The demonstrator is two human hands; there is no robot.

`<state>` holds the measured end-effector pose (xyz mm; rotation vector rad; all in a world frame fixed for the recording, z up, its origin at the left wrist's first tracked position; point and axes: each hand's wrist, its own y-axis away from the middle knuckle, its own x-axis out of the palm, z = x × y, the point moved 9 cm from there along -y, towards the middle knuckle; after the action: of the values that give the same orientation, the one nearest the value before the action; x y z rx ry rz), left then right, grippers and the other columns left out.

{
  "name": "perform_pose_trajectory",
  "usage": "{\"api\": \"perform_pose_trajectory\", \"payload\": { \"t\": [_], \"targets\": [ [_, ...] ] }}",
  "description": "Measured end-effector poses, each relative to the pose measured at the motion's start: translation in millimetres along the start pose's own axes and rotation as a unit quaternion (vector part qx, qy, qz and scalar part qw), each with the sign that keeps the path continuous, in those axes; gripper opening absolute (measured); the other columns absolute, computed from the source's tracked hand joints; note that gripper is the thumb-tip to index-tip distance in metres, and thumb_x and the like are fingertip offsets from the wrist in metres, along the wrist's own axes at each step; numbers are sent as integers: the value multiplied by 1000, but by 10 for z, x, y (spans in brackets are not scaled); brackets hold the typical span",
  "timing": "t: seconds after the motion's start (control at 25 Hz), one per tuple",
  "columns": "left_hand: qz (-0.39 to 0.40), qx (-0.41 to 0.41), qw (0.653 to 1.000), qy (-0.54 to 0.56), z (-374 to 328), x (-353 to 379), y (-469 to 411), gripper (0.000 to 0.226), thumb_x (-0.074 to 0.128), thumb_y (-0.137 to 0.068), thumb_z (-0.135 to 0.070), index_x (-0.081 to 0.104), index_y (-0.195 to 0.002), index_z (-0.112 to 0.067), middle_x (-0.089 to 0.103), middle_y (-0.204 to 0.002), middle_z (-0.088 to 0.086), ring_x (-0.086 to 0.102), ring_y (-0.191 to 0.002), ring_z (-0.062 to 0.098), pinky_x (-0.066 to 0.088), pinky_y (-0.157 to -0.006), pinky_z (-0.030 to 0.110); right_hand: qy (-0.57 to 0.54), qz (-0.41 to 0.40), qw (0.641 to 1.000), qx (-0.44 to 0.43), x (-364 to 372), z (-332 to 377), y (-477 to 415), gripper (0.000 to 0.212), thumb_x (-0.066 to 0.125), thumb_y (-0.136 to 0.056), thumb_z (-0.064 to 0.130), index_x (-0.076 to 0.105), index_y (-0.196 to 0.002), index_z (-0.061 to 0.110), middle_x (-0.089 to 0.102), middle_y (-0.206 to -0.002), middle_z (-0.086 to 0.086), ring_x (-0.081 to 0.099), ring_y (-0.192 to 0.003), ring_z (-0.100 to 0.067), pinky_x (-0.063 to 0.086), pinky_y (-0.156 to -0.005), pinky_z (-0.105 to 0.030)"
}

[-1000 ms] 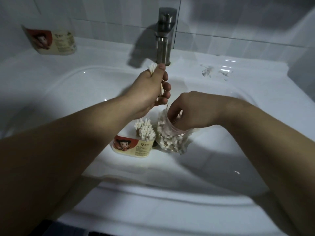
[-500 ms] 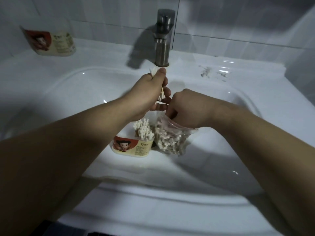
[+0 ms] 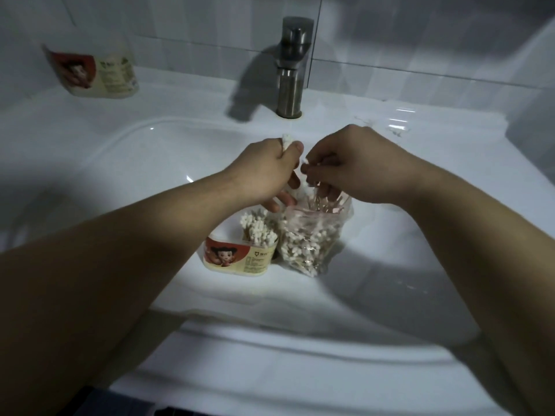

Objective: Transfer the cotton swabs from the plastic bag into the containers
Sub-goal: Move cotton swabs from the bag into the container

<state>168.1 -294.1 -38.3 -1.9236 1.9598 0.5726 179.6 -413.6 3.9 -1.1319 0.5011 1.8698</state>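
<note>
head-worn view, angled down, close over sink [image 3: 126, 151]

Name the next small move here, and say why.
Probably the right hand passes its pinched swabs into the left hand, whose grip holds a bundle. The hands almost meet above the plastic bag, and the container beside it is only part filled.
</note>
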Motion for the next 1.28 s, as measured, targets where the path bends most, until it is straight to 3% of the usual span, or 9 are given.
{"api": "perform_pose_trajectory", "payload": {
  "t": [0.2, 0.36, 0.48, 0.56, 0.72, 0.84, 0.96, 1.16, 1.28],
  "targets": [
    [-43, 50, 998, -6, -93, -81, -18, 34, 32, -110, -37, 56, -94, -20, 74, -85, 0, 75, -66, 13, 54, -51, 26, -122, -34, 991, 36, -86, -87, -15, 16, 67, -99, 17, 74, -88, 8, 76, -70, -6, 75, -65, -21, 65, -74, -41],
    [-37, 51, 991, 122, -105, -48, -33, 36, 35, -110, -35, 56, -88, -16, 71, -88, 5, 76, -79, 19, 64, -72, 37, -244, -95, 964, 50, -193, -134, -34, 13, 67, -97, 9, 72, -89, 1, 75, -77, -17, 73, -65, -23, 62, -65, -34],
    [5, 20, 975, 220, -89, 58, -10, 38, 33, -111, -35, 58, -96, -10, 73, -92, 11, 77, -85, 22, 64, -75, 36, -310, -126, 941, 50, -260, -142, -26, 11, 65, -97, 4, 70, -89, -1, 73, -80, -19, 69, -66, -26, 58, -62, -31],
    [39, -1, 961, 273, -65, 143, 4, 42, 33, -111, -37, 59, -112, -4, 76, -92, 14, 77, -88, 27, 63, -77, 40, -332, -128, 933, 52, -255, -159, -34, 11, 64, -97, 3, 70, -89, -3, 71, -79, -21, 68, -67, -31, 62, -65, -42],
    [58, -3, 955, 291, -55, 207, -1, 46, 33, -110, -40, 59, -120, -4, 72, -85, 11, 71, -71, 21, 58, -64, 34, -319, -115, 940, 45, -180, -148, -45, 13, 67, -96, 5, 72, -95, -7, 70, -77, -22, 64, -63, -32, 56, -61, -42],
    [58, -4, 951, 302, -42, 202, -29, 33, 33, -111, -37, 56, -116, -14, 57, -68, 1, 45, -54, 10, 35, -52, 24, -256, -126, 957, 56, -196, -161, -36, 12, 71, -95, 17, 78, -94, 7, 75, -78, -5, 62, -54, -11, 45, -50, -29],
    [79, 3, 944, 320, -68, 219, -41, 30, 33, -112, -35, 50, -127, -16, 39, -64, -5, 30, -53, 7, 24, -52, 23, -261, -139, 952, 75, -201, -220, -45, 13, 70, -95, 23, 79, -92, 13, 76, -84, -8, 60, -59, -10, 45, -55, -30],
    [59, 25, 960, 271, -87, 147, -57, 27, 40, -110, -31, 59, -118, -14, 28, -61, -7, 26, -52, 8, 24, -49, 23, -299, -175, 933, 101, -239, -341, -53, 15, 67, -95, 18, 75, -91, 6, 76, -82, -6, 65, -70, -13, 55, -66, -29],
    [45, 41, 967, 249, -79, 106, -82, 19, 51, -107, -26, 62, -95, -18, 32, -59, -7, 28, -51, 8, 25, -50, 26, -321, -179, 926, 82, -240, -305, -51, 6, 68, -93, 5, 71, -94, 0, 71, -73, -12, 67, -65, -19, 61, -70, -32]
  ]
}}
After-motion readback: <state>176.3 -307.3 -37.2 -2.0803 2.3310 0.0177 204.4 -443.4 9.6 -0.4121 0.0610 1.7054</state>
